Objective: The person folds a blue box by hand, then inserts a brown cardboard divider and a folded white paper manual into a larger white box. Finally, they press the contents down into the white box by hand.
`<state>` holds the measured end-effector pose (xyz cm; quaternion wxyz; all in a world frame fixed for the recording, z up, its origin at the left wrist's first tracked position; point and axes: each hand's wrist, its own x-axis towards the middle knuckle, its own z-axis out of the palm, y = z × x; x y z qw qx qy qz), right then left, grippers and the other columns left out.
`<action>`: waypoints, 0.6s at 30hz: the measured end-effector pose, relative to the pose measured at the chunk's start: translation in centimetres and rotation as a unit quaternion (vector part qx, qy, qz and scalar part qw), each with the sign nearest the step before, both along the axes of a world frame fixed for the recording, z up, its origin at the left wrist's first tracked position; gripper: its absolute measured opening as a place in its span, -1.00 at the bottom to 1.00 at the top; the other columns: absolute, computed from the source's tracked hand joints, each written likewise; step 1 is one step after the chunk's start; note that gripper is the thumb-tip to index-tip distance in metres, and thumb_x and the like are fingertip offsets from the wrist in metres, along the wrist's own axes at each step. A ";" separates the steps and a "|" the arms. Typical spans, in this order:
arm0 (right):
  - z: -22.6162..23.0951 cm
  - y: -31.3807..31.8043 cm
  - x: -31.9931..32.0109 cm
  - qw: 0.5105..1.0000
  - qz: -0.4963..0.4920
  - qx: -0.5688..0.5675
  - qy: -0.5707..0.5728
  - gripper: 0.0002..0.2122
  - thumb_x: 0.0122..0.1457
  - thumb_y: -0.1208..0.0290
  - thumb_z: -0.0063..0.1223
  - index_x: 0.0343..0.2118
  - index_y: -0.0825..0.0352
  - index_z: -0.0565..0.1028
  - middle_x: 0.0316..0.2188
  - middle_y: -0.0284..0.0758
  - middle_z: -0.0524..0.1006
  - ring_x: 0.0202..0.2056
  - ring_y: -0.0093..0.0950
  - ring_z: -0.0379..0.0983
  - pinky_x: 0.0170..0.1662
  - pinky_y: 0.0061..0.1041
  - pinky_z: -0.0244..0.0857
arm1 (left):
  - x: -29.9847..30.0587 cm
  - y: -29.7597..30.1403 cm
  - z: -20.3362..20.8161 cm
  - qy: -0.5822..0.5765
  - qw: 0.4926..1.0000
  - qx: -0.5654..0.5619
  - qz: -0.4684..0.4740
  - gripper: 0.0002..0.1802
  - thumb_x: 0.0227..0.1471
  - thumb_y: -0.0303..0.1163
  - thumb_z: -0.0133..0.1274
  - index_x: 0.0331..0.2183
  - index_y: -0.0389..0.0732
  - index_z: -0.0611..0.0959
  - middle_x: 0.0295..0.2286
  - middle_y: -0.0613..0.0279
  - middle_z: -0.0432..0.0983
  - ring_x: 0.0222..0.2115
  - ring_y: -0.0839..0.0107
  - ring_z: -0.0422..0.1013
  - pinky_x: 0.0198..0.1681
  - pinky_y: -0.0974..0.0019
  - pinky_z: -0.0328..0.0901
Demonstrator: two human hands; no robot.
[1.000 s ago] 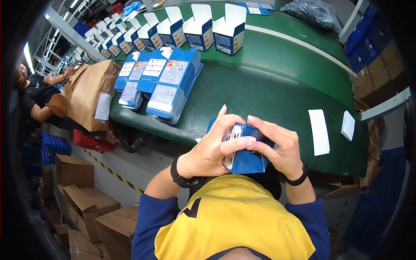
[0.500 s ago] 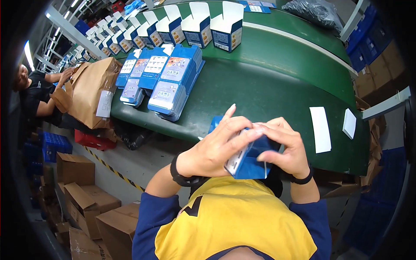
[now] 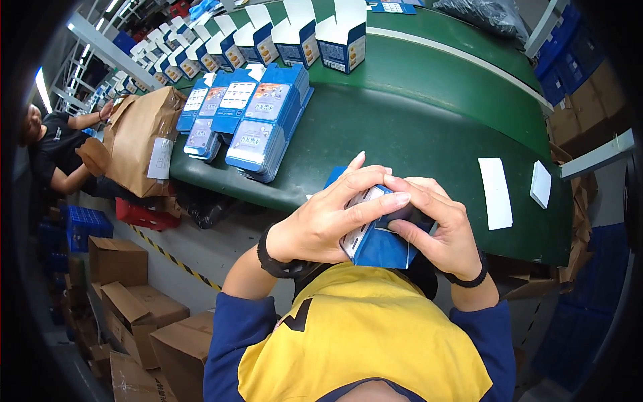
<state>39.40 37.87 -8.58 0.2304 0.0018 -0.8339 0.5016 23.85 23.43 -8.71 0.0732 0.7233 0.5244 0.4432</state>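
Observation:
Between my hands, close in front of my body at the table's near edge, is a small blue carton point(image 3: 380, 250) with a white printed side. My left hand point(image 3: 328, 221) grips its left side, with the index finger reaching across the top. My right hand point(image 3: 435, 224) holds the right side, its thumb pressed against a panel and its fingertips meeting those of the left hand. The fingers hide most of the carton's upper end. A stack of flat blue cartons point(image 3: 258, 130) lies on the green table to the left.
Several open blue-and-white cartons point(image 3: 341, 50) stand in rows along the green conveyor point(image 3: 429, 63). White paper slips point(image 3: 494, 194) and a small white stack point(image 3: 540, 184) lie on the right. Beyond a brown paper sack point(image 3: 137, 144) is a co-worker point(image 3: 60, 151). Cardboard boxes point(image 3: 117, 261) fill the lower left.
The right thumb has moved up and in against the carton, and its lower blue panel sits closer in. Both hands are slightly higher in the picture. The co-worker's arm has shifted.

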 end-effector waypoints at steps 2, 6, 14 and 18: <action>-0.2 0.4 0.1 0.996 0.027 -0.080 0.010 -0.50 -0.10 0.49 0.24 -0.01 0.38 0.42 -0.03 -0.21 0.45 -0.04 -0.30 0.37 0.03 -0.39 0.22 | 0.3 0.2 0.0 -0.012 1.000 0.017 0.009 -0.31 -0.23 -0.46 0.25 0.02 -0.12 0.42 -0.04 0.01 0.28 0.03 0.02 0.26 0.16 -0.19 -0.06; -1.4 -0.8 -1.2 0.900 -0.072 -0.404 0.149 -0.35 0.22 -0.04 -0.25 0.21 0.38 0.05 0.14 -0.10 0.21 0.12 -0.36 0.19 0.18 -0.39 0.02 | 1.4 1.1 -2.3 0.082 0.988 0.105 0.081 -0.36 -0.11 -0.58 0.07 0.08 -0.11 0.36 -0.01 0.03 0.24 0.08 -0.01 0.18 0.17 -0.24 -0.17; -0.2 -1.8 -0.7 0.880 0.020 -0.446 0.165 -0.15 0.08 -0.27 -0.34 0.23 0.40 -0.06 0.16 -0.06 0.15 0.15 -0.27 0.11 0.22 -0.34 -0.15 | 2.3 1.3 -4.1 0.006 0.981 0.145 0.129 -0.14 -0.08 -0.54 0.05 0.20 -0.22 -0.01 0.10 -0.20 0.06 0.17 -0.16 -0.03 0.18 -0.24 -0.25; -1.1 -1.8 -2.2 0.941 -0.085 -0.312 0.097 -0.33 0.21 -0.06 -0.33 0.22 0.39 -0.03 0.15 -0.11 0.17 0.16 -0.31 0.11 0.24 -0.35 -0.18 | 1.8 0.9 -3.0 -0.046 0.991 0.068 0.102 0.00 -0.21 -0.23 0.26 0.13 -0.38 0.05 0.03 -0.19 0.15 0.10 -0.11 0.11 0.18 -0.27 -0.26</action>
